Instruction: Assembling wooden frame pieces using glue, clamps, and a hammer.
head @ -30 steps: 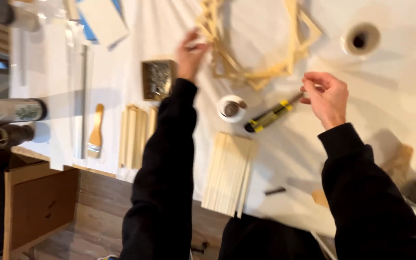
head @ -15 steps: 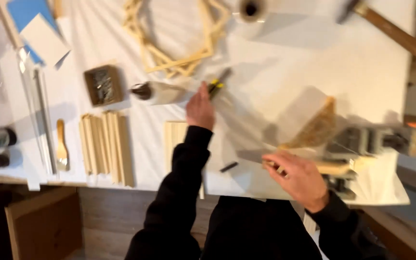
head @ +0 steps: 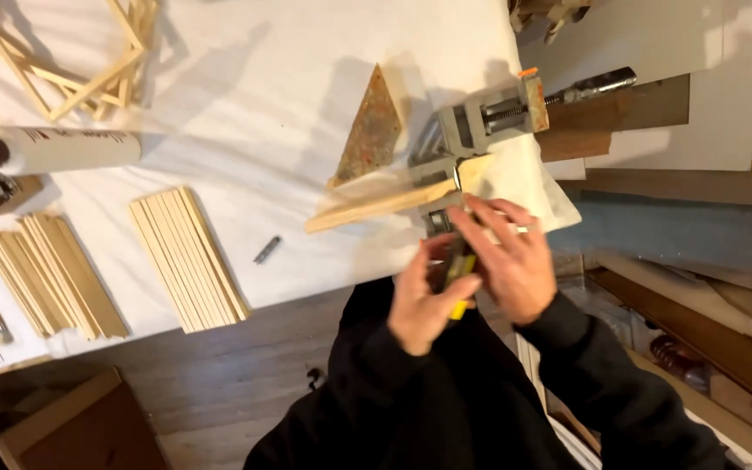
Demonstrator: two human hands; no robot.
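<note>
Left hand (head: 424,300) fingers grasping a slim yellow-and-black tool (head: 458,277) at the bench (head: 245,104) edge; right hand (head: 506,261) cupped over it, grip unclear; grey metal corner clamp (head: 472,130) pinching a pale wooden strip (head: 380,206); flat wooden slats (head: 186,258) nearby.

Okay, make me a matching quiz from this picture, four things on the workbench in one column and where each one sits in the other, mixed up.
Things:
1. yellow-and-black tool
2. metal corner clamp
3. white tube
4. small dark bit

Places:
A. lying alone on the white cloth, right of the flat wooden strips
B. at the table's right edge, gripping a wooden strip
C. between the left hand and right hand
D. far left, lying on its side

Pairs: 1-C, 2-B, 3-D, 4-A
</note>
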